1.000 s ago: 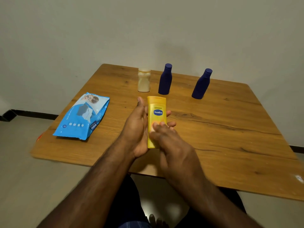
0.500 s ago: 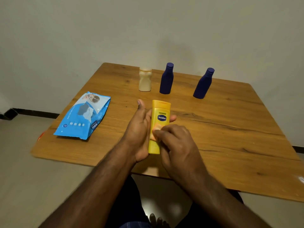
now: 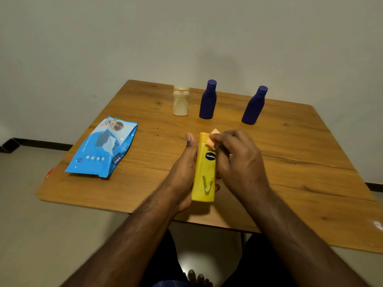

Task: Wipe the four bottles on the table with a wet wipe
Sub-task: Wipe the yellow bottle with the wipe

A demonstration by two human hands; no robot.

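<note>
A yellow lotion bottle (image 3: 205,175) is held above the wooden table (image 3: 300,166), cap end pointing away from me. My left hand (image 3: 184,168) grips it from the left side. My right hand (image 3: 238,160) pinches a small folded wet wipe (image 3: 212,138) against the bottle's far end. At the back of the table stand a cream bottle (image 3: 181,101) and two dark blue bottles (image 3: 207,99) (image 3: 254,105), all upright and apart from my hands.
A blue pack of wet wipes (image 3: 103,148) lies flat on the left part of the table. The table's near edge runs just under my forearms. A plain wall stands close behind the table. My legs and a foot show below.
My right hand has slid the wipe from the bottle's near half up to its cap end. The lower front of the bottle now shows. My left hand kept its grip.
</note>
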